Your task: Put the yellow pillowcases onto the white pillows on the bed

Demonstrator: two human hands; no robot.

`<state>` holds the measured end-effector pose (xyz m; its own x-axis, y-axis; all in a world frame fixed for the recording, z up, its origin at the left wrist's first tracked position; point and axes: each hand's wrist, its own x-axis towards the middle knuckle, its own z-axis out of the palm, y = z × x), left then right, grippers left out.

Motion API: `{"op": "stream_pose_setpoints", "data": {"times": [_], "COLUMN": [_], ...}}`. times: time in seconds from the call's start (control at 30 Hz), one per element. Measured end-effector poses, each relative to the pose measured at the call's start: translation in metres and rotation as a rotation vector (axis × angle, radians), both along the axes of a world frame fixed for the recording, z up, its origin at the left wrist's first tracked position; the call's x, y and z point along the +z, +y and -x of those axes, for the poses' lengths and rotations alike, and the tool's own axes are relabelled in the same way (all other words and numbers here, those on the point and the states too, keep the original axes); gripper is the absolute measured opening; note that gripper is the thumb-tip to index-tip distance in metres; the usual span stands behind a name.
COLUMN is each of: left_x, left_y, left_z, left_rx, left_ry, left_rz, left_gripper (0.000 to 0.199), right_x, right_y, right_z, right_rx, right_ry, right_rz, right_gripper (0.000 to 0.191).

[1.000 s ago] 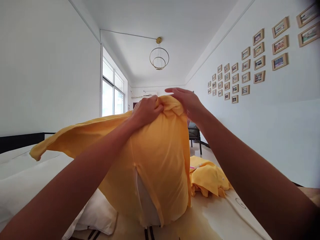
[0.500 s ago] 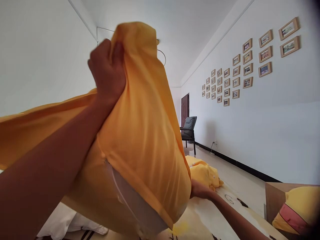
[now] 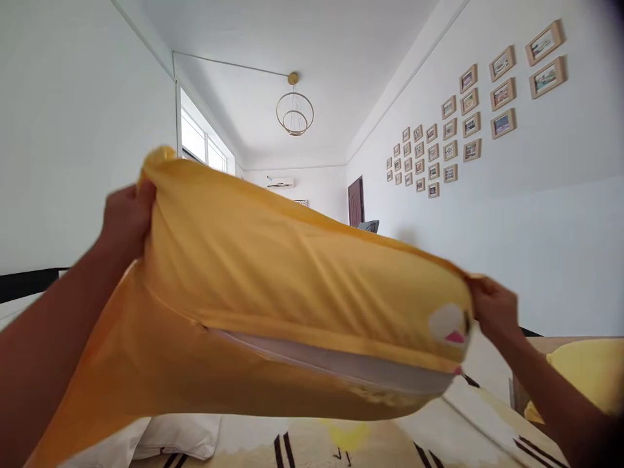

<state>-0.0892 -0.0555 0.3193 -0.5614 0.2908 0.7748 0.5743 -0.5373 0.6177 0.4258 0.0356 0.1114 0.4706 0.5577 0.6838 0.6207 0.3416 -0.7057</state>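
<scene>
A large yellow fabric cover [image 3: 292, 279] is stretched across the view above the bed. Along its lower side runs a long opening where a pale grey-white layer [image 3: 341, 364] shows. My left hand [image 3: 127, 218] grips the cover's upper left corner, fingers closed and raised. At the right end, lower down, my right hand [image 3: 494, 305] is closed on the other upper corner. A white patch with a pink mark is printed near that end. The cover's lower left part hangs past my left forearm.
Below lies a cream bed sheet [image 3: 253, 448] with dark stripes, and a white pillow [image 3: 180, 435] at lower left. A yellow cushion [image 3: 589, 374] is at the right. Beyond are a chair [image 3: 369, 226], a door [image 3: 355, 201], framed pictures and a ring lamp [image 3: 295, 114].
My left hand has moved left and down, my right hand right and up. The cover now spans sideways between them. The view has shifted, showing the lamp and window.
</scene>
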Motion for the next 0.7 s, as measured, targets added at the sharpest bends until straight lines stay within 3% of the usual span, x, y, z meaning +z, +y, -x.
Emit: {"op": "stream_pose_setpoints", "data": {"times": [0.07,0.13,0.3,0.43,0.5,0.57,0.63,0.7], "left_x": [-0.033,-0.072,-0.176,-0.240,-0.258,-0.266,-0.266,-0.262], "left_y": [0.015,0.040,0.105,0.123,0.124,0.122,0.117,0.111], "left_z": [0.010,0.022,0.046,0.057,0.065,0.073,0.075,0.068], "left_rx": [-0.203,-0.427,-0.555,-0.714,-0.774,-0.833,-0.910,-0.974], "left_ry": [0.010,-0.149,-0.356,-0.390,-0.373,-0.338,-0.303,-0.219], "left_rz": [0.151,0.192,0.303,0.478,0.563,0.590,0.579,0.605], "left_gripper": [0.036,0.036,0.056,0.064,0.061,0.057,0.058,0.057], "right_x": [0.022,0.036,0.049,0.040,0.028,0.013,-0.006,-0.023], "right_y": [-0.011,-0.023,-0.050,-0.059,-0.062,-0.065,-0.066,-0.063], "right_z": [-0.016,-0.028,-0.044,-0.068,-0.085,-0.099,-0.101,-0.085], "right_rx": [-0.126,-0.199,-0.340,-0.234,-0.147,-0.075,-0.041,-0.152], "right_ry": [0.089,0.068,-0.296,-0.418,-0.427,-0.336,-0.201,-0.201], "right_rz": [-0.119,-0.108,0.074,0.092,0.057,0.074,0.139,0.143], "right_gripper": [0.028,0.027,0.032,0.030,0.028,0.029,0.032,0.034]}}
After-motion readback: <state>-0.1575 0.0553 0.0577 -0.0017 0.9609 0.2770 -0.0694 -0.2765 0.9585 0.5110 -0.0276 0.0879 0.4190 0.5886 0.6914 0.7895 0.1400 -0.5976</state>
